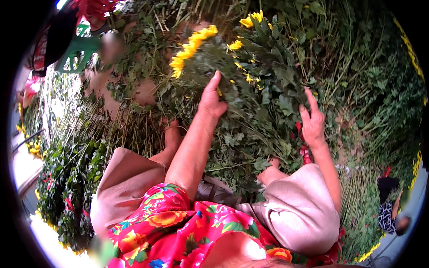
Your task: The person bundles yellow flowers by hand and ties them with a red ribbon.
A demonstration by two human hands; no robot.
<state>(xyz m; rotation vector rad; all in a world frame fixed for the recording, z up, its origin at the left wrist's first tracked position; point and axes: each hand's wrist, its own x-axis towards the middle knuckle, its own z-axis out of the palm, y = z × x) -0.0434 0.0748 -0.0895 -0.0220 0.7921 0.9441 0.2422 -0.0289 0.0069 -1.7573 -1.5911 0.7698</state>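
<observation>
My left hand (213, 97) is closed around a leafy bunch of yellow chrysanthemums (194, 45), whose flower heads point up and to the left, slightly blurred. At the right, my right hand (312, 122) touches the lower part of another leafy flower stem (288, 75) with thumb and forefinger; whether it grips the stem is hard to tell. Yellow blooms (235, 45) show between the two hands. Just below my right hand, red ties or strips (305, 152) lie by the leaves. Cut stems and foliage (244, 134) cover the ground before my knees.
A green plastic stool (77, 50) stands at the upper left beside another person (62, 37). Tied leafy bundles (68, 187) with red strips lie at the lower left. Long stems (355, 60) spread along the right. Another person (388, 204) is at the far lower right.
</observation>
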